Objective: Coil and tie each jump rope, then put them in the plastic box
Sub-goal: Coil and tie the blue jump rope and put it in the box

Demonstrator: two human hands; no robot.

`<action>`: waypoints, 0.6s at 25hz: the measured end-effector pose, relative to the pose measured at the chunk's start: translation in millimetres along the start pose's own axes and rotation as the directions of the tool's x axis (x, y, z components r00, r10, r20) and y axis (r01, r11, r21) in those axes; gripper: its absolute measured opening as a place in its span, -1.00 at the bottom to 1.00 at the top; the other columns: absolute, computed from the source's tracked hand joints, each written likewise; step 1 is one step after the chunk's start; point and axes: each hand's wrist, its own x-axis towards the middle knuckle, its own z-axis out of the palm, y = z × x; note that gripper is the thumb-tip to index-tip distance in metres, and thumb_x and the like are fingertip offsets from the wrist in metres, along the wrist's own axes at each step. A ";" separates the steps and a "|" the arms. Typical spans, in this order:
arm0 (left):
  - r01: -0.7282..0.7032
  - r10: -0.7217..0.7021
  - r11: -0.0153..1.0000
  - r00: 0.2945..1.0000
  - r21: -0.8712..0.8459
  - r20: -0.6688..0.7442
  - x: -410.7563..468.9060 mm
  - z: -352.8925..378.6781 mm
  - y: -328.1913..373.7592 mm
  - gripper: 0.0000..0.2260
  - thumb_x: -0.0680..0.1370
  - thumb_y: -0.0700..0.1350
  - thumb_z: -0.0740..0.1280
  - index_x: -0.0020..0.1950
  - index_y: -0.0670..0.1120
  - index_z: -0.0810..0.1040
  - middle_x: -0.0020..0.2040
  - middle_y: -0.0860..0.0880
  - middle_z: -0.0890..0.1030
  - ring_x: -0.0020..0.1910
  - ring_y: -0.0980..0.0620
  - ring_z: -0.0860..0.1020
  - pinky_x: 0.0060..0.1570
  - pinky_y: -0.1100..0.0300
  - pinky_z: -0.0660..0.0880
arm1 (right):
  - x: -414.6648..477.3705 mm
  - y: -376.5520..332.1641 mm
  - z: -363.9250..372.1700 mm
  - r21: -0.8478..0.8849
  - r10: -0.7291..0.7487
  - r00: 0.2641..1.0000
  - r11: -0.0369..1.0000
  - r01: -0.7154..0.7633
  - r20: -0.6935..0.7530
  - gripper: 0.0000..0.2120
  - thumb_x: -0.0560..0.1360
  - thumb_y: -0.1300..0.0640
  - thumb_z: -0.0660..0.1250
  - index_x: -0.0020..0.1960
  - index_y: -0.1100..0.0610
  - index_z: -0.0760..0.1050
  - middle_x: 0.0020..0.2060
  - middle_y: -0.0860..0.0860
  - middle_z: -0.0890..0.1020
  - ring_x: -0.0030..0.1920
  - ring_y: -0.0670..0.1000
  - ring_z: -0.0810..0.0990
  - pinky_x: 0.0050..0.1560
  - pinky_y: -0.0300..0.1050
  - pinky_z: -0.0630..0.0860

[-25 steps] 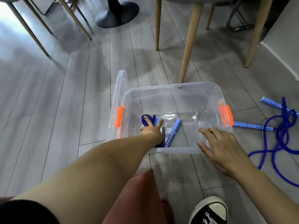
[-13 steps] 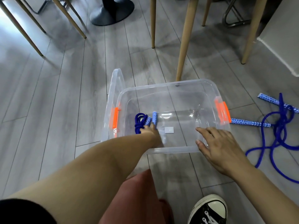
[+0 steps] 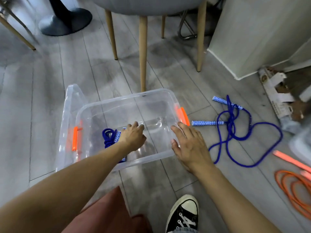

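left hand (image 3: pixel 133 137) hovers released inside the plastic box (image 3: pixel 148 159); right hand (image 3: pixel 190 145) spread flat at its rim.

The coiled blue jump rope (image 3: pixel 107 137) lies in the left of the clear plastic box (image 3: pixel 117 100). On the grey plank floor (image 3: pixel 42 98), a loose blue jump rope (image 3: pixel 235 133) sprawls right of it, an orange jump rope (image 3: pixel 289 187) nearer right, a wooden-legged chair (image 3: pixel 143 56) just behind.

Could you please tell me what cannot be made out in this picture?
Coiled blue rope in the plastic box: head view, left hand and forearm cover most of it, so its tie is unseen.
Orange rope: head view, cut off by the right edge.
Cardboard far right: head view, blurred; what it holds is unclear.
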 end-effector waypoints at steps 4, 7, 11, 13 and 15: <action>-0.182 0.157 0.979 0.961 -0.090 -0.229 -12.6 -30.4 49.5 -0.65 0.59 0.03 0.22 0.36 0.00 0.44 0.31 -0.05 0.48 0.20 -0.19 0.47 0.13 -0.07 0.46 | -8.9 18.3 -17.8 -0.009 0.089 0.994 0.996 -0.090 -0.056 -0.54 0.57 -0.02 0.13 0.41 0.11 0.43 0.35 0.11 0.50 0.25 0.14 0.50 0.25 0.06 0.44; -0.354 0.301 0.931 0.881 -0.089 -0.364 -25.1 -46.9 91.8 -0.68 0.57 0.00 0.23 0.30 -0.01 0.49 0.24 -0.03 0.53 0.12 -0.18 0.51 0.09 -0.06 0.47 | -21.5 42.7 -28.0 0.012 0.174 0.977 0.985 -0.174 -0.121 -0.54 0.57 -0.01 0.14 0.42 0.10 0.41 0.37 0.08 0.48 0.34 0.10 0.46 0.32 0.03 0.40; -0.492 0.433 0.870 0.777 -0.012 -0.458 -35.5 -58.3 153.6 -0.62 0.49 0.06 0.11 0.21 -0.01 0.54 0.15 -0.01 0.56 0.05 -0.13 0.54 0.04 -0.03 0.49 | -43.1 81.4 -35.7 0.018 0.290 0.939 0.956 -0.291 -0.184 -0.55 0.55 0.01 0.21 0.41 0.10 0.44 0.36 0.09 0.50 0.30 0.10 0.51 0.27 0.04 0.46; -0.537 0.481 0.843 0.741 0.016 -0.469 -40.2 -56.8 181.0 -0.63 0.49 0.05 0.12 0.19 -0.03 0.55 0.14 -0.02 0.56 0.07 -0.12 0.54 0.04 -0.03 0.49 | -54.3 96.2 -39.0 0.031 0.318 0.925 0.947 -0.318 -0.208 -0.55 0.53 0.02 0.25 0.39 0.11 0.45 0.34 0.09 0.51 0.23 0.11 0.53 0.22 0.04 0.48; -0.583 0.545 0.811 0.720 0.052 -0.429 -40.8 -46.3 212.9 -0.61 0.49 0.06 0.10 0.20 -0.02 0.55 0.16 -0.02 0.56 0.10 -0.11 0.53 0.09 -0.04 0.49 | -71.4 116.5 -40.0 0.027 0.354 0.910 0.934 -0.357 -0.217 -0.55 0.54 0.00 0.23 0.39 0.11 0.45 0.33 0.08 0.52 0.23 0.11 0.54 0.21 0.03 0.48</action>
